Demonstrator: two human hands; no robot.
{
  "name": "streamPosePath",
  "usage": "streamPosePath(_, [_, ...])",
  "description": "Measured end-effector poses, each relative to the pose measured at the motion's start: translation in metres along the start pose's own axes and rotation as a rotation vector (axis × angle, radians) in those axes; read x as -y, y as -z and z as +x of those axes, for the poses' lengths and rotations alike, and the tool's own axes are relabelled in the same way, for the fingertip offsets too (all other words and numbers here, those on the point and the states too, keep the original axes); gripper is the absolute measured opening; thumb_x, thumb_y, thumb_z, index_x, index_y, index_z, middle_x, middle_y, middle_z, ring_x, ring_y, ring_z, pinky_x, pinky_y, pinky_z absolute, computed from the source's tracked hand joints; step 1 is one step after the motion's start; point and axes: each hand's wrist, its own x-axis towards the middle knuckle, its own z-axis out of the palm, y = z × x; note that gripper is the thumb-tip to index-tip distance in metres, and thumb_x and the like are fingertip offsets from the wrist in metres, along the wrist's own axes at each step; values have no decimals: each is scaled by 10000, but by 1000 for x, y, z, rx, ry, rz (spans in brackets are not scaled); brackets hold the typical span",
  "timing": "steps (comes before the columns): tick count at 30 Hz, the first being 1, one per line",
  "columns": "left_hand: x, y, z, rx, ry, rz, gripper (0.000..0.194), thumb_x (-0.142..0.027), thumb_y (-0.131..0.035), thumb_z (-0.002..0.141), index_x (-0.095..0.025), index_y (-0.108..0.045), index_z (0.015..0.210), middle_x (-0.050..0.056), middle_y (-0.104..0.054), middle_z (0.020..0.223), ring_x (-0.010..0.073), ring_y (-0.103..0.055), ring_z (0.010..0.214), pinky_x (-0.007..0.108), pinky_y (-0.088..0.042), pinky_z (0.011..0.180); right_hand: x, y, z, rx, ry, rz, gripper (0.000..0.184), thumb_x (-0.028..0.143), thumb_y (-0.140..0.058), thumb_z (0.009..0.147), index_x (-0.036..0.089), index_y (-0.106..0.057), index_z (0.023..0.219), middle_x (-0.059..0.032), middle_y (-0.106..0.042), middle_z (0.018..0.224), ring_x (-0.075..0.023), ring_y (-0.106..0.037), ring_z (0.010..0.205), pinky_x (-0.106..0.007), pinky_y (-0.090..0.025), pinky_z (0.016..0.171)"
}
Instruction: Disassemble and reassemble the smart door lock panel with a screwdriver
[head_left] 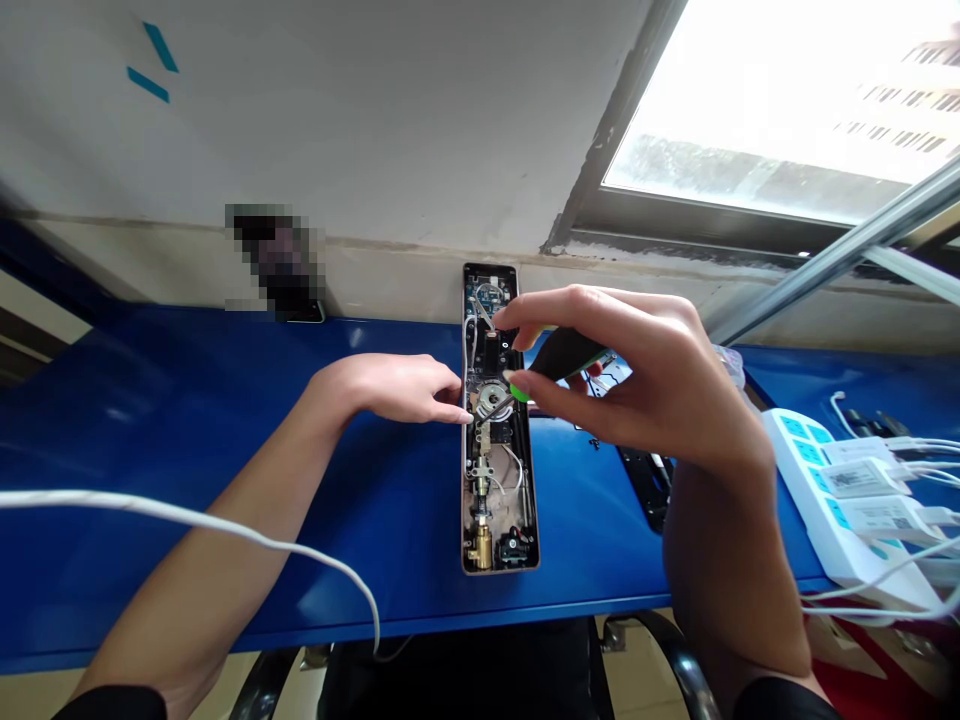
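Observation:
A long, narrow open housing (469, 500), which looks like an electronic door lock, lies on the blue table. Inside it are a blue circuit board (491, 298), white wires, a round metal part (495, 400) and a brass cylinder (481, 548). My left hand (401, 388) is at its left side, with the thumb over the rim and the fingers bent against the edge. A screwdriver (566, 358) with a black and green handle is gripped in my right hand (645, 370). Its shaft slants down left into the housing beside the round part; the tip is hard to make out.
Right of the housing, partly behind my right hand, lie a black panel (646, 490) and small dark parts. A white power strip (806, 480) with plugged-in chargers stands farther right. One white cable (187, 515) hangs across my left forearm. The wall (420, 150) rises behind the table.

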Motion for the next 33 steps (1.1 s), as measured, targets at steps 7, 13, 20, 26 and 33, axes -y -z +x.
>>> streamPosePath(7, [-2,9,-10,-5,-46,-64,305,-459,-597,950,-185,-726,911,25,-739,860,159,-624,721,247,-402,624,-2,6,-3,-45,-4,8,387,122,-635,863,241,-665,1230,-34,-751,1076,-198,-736,953,-351,-627,855])
streamPosePath(13, [-12,11,-14,-182,-207,-179,205,-321,-722,887,-202,-757,1049,2,-747,919,145,-665,808,222,-462,680,2,14,-7,-94,-79,8,398,123,-682,841,301,-657,1196,-18,-752,1082,-214,-737,920,-391,-643,846])
streamPosePath(20, [-22,1,-3,-298,-351,-177,112,-275,-700,928,-186,-767,924,16,-728,895,133,-643,789,244,-458,698,7,26,-8,-142,-99,-33,396,123,-688,827,334,-662,1161,-11,-755,1013,-225,-737,880,-413,-645,788])
streamPosePath(26, [-22,-2,-1,-307,-350,-205,127,-228,-668,935,-165,-725,841,-1,-707,787,111,-611,697,240,-427,649,6,31,-11,-136,-115,-26,441,164,-713,815,420,-678,1173,14,-761,1021,-252,-745,908,-443,-657,805])
streamPosePath(33, [-23,-2,-1,-257,-302,-213,200,-292,-640,951,-152,-775,907,28,-744,810,130,-624,697,250,-421,639,8,34,-12,-106,-133,-59,445,207,-711,826,436,-686,1207,11,-774,1035,-266,-754,915,-448,-683,807])
